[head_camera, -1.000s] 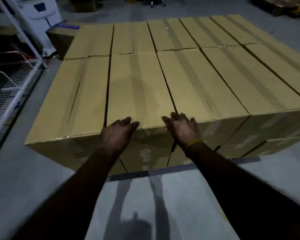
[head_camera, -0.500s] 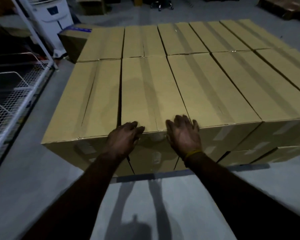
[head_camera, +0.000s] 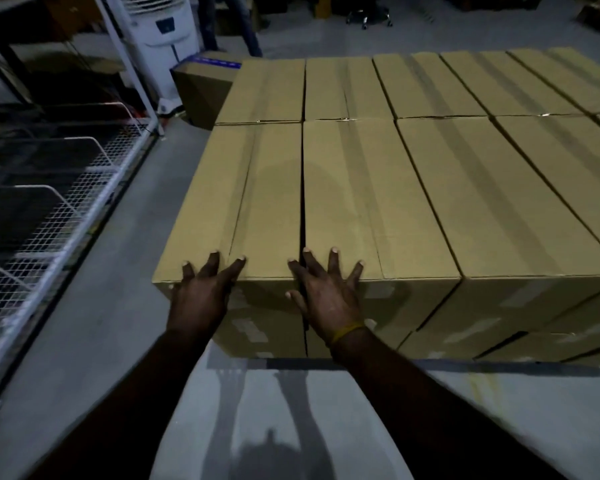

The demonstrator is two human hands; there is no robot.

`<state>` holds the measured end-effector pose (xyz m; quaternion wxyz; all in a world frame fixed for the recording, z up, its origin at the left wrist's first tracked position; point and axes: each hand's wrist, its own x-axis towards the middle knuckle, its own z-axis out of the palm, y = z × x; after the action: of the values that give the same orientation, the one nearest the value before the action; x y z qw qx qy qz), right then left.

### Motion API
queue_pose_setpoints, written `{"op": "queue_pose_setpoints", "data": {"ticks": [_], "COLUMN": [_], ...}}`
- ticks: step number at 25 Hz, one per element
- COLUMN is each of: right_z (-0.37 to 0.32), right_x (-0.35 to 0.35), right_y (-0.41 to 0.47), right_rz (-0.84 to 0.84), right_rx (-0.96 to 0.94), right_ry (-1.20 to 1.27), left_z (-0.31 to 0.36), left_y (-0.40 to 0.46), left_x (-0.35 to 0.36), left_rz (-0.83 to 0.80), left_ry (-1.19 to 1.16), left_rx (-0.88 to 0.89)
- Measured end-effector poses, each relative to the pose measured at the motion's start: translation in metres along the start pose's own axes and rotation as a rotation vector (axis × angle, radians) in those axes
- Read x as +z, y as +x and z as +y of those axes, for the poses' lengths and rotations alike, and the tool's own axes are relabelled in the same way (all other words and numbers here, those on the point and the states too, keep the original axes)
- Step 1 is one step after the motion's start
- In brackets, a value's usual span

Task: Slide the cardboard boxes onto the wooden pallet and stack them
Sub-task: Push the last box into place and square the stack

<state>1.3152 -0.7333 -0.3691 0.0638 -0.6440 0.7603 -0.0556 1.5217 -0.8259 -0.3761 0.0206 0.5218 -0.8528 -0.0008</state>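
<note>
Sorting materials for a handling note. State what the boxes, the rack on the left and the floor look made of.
Boxes: matte brown cardboard, by the folded flap seams and glossy tape strips along the tops.
Rack: apparently white-painted metal, by the thin wire mesh shelf and tubular frame.
Floor: probably smooth grey concrete, with a dull sheen; the dim light leaves it open.

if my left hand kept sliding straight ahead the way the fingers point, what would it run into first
Nothing right away. The left hand lies spread on the near edge of the leftmost box, fingers pointing along its flat top. The first thing in line is probably the box behind it, though both tops look level.
</note>
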Motion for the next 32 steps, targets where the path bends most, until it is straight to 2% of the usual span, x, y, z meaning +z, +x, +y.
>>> {"op": "queue_pose_setpoints", "data": {"ticks": [5,22,24,28,32], "right_z": [0.001,0.011,0.012,0.043,0.124], "right_x": [0.005,-0.005,-0.007,-0.015,-0.016], "right_y": [-0.001,0.009,0.009,-0.008,-0.052], "right_rz": [0.073,0.014,0.012,0.010,0.193], "right_rx": [0.013,-0.011,-0.039,-0.056,0.080], "right_ry": [-0.004,0.050,0.072,0.028,-0.156], "left_z": [0.006,0.029,0.048,0.105,0.143], "left_y": [0.000,0.001,-0.002,0.001,0.008], "left_x": [0.008,-0.008,-0.009,-0.005,-0.004], "left_rz": [-0.014,0.015,0.042,0.053,0.097], "left_ry": [-0.033,-0.031,-0.027,-0.084,-0.111], "left_rx": [0.011,-0.103,-0.042,0.202,0.310]}}
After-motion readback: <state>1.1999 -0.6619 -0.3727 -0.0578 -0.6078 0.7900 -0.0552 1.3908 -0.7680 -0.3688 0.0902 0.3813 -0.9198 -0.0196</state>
